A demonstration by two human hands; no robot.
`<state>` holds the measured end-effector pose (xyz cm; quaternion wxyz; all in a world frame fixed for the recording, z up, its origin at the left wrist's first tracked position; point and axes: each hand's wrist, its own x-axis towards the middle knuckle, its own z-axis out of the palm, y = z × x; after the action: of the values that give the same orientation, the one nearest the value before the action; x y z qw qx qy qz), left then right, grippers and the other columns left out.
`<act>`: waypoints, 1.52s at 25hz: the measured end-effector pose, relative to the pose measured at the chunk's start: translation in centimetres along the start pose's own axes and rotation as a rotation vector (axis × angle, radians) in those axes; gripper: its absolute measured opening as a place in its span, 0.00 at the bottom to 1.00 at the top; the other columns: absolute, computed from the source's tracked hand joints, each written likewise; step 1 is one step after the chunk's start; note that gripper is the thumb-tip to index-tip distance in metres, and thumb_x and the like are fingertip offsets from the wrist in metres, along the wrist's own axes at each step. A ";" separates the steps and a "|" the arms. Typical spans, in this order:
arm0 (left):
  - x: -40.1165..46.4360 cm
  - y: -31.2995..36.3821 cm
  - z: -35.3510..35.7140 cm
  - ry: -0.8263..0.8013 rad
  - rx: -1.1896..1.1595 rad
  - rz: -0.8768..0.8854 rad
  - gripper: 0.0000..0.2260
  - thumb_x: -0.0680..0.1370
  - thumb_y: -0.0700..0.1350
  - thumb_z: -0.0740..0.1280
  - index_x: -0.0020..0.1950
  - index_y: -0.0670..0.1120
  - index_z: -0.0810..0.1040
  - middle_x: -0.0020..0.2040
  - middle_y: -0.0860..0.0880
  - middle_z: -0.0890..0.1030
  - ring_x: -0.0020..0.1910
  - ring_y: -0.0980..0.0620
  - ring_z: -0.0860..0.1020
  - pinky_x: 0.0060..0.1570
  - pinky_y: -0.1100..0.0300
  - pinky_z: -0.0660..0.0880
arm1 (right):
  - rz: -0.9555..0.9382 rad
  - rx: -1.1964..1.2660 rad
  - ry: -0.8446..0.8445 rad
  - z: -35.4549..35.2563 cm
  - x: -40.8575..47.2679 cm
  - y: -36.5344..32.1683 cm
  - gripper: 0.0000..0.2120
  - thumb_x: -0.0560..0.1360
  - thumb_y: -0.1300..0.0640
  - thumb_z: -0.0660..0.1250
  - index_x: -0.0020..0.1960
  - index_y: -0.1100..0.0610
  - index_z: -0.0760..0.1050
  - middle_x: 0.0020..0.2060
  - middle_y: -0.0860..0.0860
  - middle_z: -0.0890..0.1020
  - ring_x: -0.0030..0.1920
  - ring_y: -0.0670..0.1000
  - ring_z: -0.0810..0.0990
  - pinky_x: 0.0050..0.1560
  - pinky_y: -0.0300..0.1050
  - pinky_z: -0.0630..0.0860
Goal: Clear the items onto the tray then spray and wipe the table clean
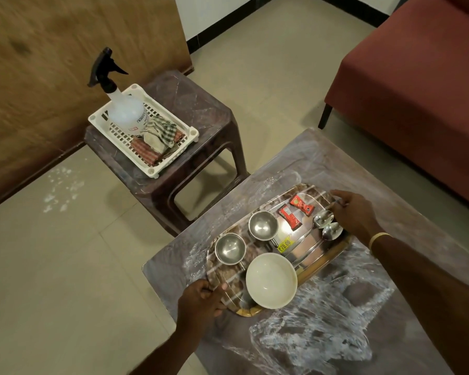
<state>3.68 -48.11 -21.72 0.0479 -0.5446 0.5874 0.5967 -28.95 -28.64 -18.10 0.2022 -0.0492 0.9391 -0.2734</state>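
My left hand (201, 296) grips the tray (320, 262) rim; my right hand (355, 215) curls over the far rim. Tray sits loaded on the table (390, 334) between my hands. Lift level and slowly: the bowl (271, 280) nearest my left could slide.

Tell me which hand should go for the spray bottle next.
Left, probably. The spray bottle stands in the white basket on the stool, on the left hand's side; the right hand grips the tray's far end, farther away.
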 end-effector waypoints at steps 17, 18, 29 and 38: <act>0.3 19.7 -17.3 0.357 0.059 0.347 0.19 0.72 0.51 0.74 0.59 0.49 0.72 0.47 0.51 0.81 0.47 0.51 0.80 0.43 0.61 0.73 | -0.466 0.017 -0.043 4.0 -10.7 -20.5 0.20 0.77 0.54 0.68 0.67 0.56 0.73 0.63 0.53 0.77 0.64 0.55 0.74 0.64 0.49 0.73; 0.8 21.0 -18.2 0.344 0.093 0.386 0.23 0.71 0.51 0.75 0.62 0.48 0.71 0.51 0.51 0.80 0.50 0.50 0.80 0.46 0.61 0.73 | -0.490 0.012 -0.057 4.5 -11.1 -21.8 0.19 0.76 0.53 0.68 0.66 0.55 0.74 0.62 0.52 0.78 0.63 0.55 0.74 0.62 0.49 0.74; 20.2 31.9 -23.8 0.002 0.364 0.579 0.46 0.57 0.63 0.81 0.70 0.63 0.63 0.67 0.59 0.74 0.66 0.54 0.73 0.65 0.45 0.73 | -0.529 -0.009 -0.095 15.8 -4.1 -34.4 0.26 0.77 0.51 0.70 0.71 0.58 0.70 0.68 0.54 0.74 0.69 0.54 0.69 0.69 0.49 0.68; 27.3 35.8 -23.5 -0.134 0.469 0.639 0.37 0.65 0.54 0.79 0.70 0.60 0.67 0.64 0.59 0.76 0.66 0.57 0.72 0.68 0.53 0.70 | -0.497 -0.203 -0.102 21.5 1.3 -38.4 0.31 0.75 0.45 0.69 0.73 0.57 0.66 0.70 0.55 0.71 0.69 0.57 0.68 0.69 0.52 0.66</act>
<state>-18.37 -92.66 -11.12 0.0212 -0.2685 0.8431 0.4656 -22.10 -72.01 -14.65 0.1701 -0.3120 0.9093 -0.2165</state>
